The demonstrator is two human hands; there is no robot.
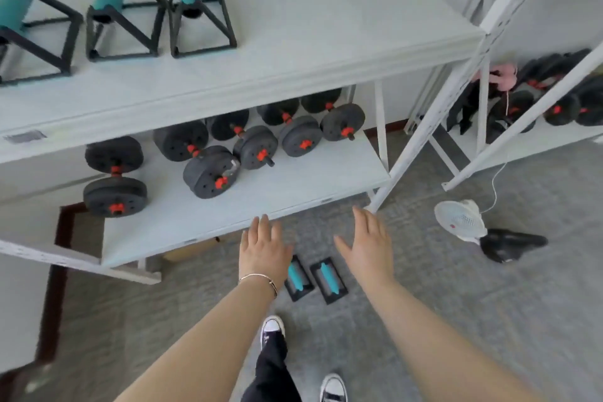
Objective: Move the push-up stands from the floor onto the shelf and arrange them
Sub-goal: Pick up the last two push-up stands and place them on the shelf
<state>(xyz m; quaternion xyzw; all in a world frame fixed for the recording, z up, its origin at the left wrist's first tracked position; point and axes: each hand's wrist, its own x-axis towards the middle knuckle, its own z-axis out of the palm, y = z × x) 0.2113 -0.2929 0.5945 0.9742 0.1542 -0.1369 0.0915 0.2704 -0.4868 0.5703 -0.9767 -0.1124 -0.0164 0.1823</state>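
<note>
Two push-up stands with black frames and teal grips lie side by side on the grey floor, the left one (pixel 297 277) partly hidden by my wrist, the right one (pixel 328 280) in full view. Three more of these stands are lined up on the white upper shelf (pixel 293 52): at the far left (pixel 29 33), in the middle (pixel 122 15) and on the right (pixel 199 11). My left hand (pixel 263 246) and my right hand (pixel 367 243) hover above the floor stands, fingers spread, holding nothing.
Several black dumbbells (pixel 212 170) with red collars fill the lower shelf (pixel 261 206). A second white rack (pixel 509 81) at the right holds more weights. A white fan (pixel 460 220) and a black bicycle saddle (pixel 510 243) lie on the floor at the right. My feet are below.
</note>
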